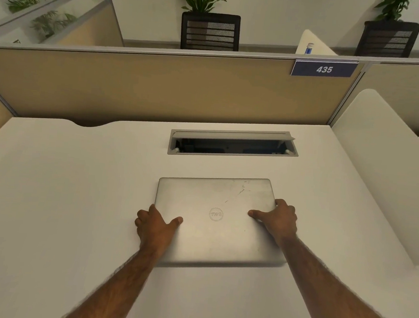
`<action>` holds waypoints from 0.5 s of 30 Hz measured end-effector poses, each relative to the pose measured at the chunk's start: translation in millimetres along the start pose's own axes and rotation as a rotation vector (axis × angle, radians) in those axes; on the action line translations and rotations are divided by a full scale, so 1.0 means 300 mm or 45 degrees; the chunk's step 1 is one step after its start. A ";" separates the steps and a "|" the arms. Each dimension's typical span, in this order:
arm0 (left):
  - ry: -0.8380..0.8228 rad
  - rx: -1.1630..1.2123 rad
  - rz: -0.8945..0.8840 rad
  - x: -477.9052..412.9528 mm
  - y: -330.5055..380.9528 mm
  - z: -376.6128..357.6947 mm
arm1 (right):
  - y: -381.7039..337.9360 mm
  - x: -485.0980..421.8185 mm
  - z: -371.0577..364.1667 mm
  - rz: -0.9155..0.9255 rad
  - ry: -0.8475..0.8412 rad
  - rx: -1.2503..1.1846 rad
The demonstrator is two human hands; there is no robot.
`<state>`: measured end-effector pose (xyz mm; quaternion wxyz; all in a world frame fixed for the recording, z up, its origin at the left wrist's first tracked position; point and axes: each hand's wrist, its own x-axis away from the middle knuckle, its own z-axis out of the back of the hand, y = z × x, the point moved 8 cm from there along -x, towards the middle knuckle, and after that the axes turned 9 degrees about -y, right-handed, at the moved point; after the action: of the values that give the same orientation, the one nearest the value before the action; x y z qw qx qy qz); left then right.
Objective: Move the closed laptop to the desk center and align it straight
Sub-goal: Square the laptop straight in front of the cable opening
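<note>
A closed silver laptop (215, 204) with a round logo on its lid lies flat on the white desk (62, 197), just in front of the cable slot. Its edges run nearly parallel to the desk's back edge. My left hand (154, 226) grips the laptop's left side, thumb on the lid and fingers curled around the edge. On the right side my right hand (277, 220) holds it the same way, thumb lying on the lid. Both forearms reach in from the bottom of the view.
An open grey cable slot (232, 144) is set into the desk behind the laptop. A tan partition (158, 89) with a blue sign reading 435 (323, 69) closes off the back. A white side panel (383, 167) borders the desk on the right.
</note>
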<state>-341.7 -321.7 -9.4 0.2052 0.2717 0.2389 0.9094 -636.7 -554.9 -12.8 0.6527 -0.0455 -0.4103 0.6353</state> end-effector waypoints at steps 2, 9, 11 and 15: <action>-0.002 0.012 0.000 -0.002 -0.006 -0.002 | 0.004 -0.002 -0.001 0.007 0.007 -0.009; -0.003 0.006 -0.007 -0.006 -0.016 -0.007 | 0.010 -0.005 -0.001 0.016 0.026 -0.004; -0.003 -0.003 -0.013 -0.006 -0.018 -0.007 | 0.011 -0.005 -0.002 0.023 0.032 0.006; 0.038 -0.205 -0.078 0.020 0.007 -0.018 | 0.010 0.010 -0.009 0.060 0.041 0.098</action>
<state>-350.1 -322.0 -10.0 0.2505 0.2334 0.1762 0.9229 -637.7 -550.5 -14.8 0.6454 -0.0404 -0.3737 0.6650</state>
